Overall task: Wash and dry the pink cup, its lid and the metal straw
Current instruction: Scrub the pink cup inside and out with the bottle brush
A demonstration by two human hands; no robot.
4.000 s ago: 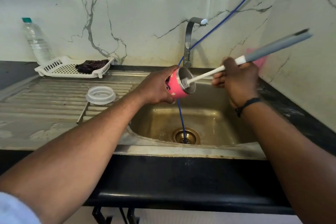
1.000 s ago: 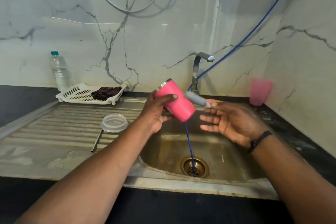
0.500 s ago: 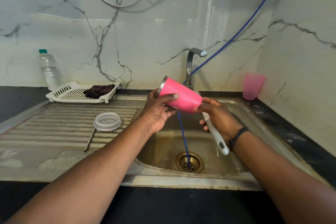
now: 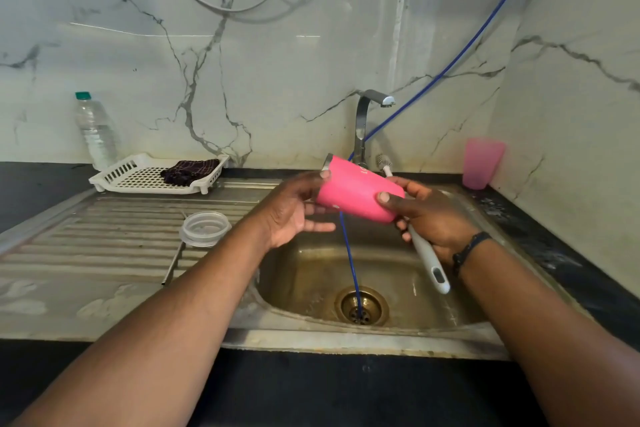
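Beside sink [image 4: 460, 204], lid [image 4: 205, 228], straw [image 4: 172, 263], rack [image 4: 138, 177]

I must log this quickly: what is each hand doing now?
Left hand: open, fingers touching the pink cup near its rim.
Right hand: closed, holding the cup's base and the brush handle.

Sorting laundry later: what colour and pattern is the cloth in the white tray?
Dark cloth with a faint check, seen in the head view.
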